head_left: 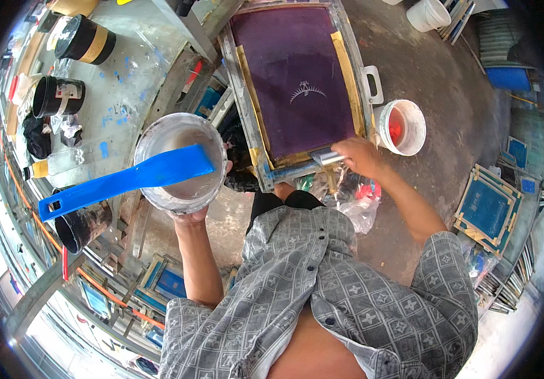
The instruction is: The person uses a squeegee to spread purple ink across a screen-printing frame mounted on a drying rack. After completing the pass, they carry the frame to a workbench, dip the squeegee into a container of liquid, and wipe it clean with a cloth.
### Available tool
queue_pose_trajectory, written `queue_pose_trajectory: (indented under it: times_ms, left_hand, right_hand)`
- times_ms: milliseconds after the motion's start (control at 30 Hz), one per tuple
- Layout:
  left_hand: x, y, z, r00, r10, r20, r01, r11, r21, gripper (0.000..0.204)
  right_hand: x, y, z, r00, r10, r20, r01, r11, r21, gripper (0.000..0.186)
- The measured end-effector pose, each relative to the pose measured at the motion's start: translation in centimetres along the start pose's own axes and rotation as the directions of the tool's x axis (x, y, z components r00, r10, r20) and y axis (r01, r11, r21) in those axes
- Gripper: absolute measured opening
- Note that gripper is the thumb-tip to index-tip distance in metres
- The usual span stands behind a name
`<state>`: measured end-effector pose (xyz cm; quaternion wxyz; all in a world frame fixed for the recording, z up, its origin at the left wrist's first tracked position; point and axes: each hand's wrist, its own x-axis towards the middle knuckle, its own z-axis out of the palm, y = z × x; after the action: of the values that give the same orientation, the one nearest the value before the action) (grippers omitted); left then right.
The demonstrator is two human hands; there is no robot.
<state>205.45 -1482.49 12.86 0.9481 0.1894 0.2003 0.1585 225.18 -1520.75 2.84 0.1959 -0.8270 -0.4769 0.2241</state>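
While the left hand [191,213] cups a grey tub [181,162] from below, fingers wrapped under its base, the right hand [359,156] is closed on the metal handle of a squeegee [326,158] at the near edge of a printing screen [301,76]. A blue spatula [126,181] lies across the tub's rim, its blade resting inside over pale, whitish ink, its handle sticking out to the left. The screen's purple mesh, bordered with yellow tape, sits in a metal frame and carries a small light motif near its middle. I see no fresh bead of ink on the mesh, so inking of the screen looks not yet done; the ink appears to be all in the tub, and the squeegee sits at the frame's near end rather than mid-mesh. Judging from this, the work is at an early stage, with loading and pulling the ink left to do. Just right of the screen stands a white bucket [402,127] with red ink, and crumpled plastic bags [355,201] lie beneath the right wrist. On the bench [126,69] to the left stand black cans [57,96], and blue framed screens [488,208] lean on the floor to the right.
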Motion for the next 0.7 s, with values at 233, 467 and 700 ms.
queue_pose_trajectory:
  times_ms: [233, 467, 700]
  left_hand:
    - [-0.4, -0.5, -0.4, 0.993, -0.031, 0.117, 0.036, 0.998, -0.045, 0.095]
    - [-1.2, -1.4, -2.1, 0.989, -0.025, 0.148, 0.040, 0.994, -0.101, 0.098]
    - [-1.8, -2.2, -4.5, 0.993, -0.047, -0.105, 0.047, 0.999, -0.005, 0.102]
  right_hand:
    - [6.8, 3.0, -2.1, 0.959, 0.039, 0.280, -0.064, 0.995, 0.082, 0.040]
    - [10.0, 5.1, -0.6, 0.904, -0.050, 0.425, 0.013, 0.996, 0.090, 0.051]
    - [14.0, 6.0, -1.4, 0.671, 0.048, 0.740, -0.304, 0.928, 0.216, 0.076]
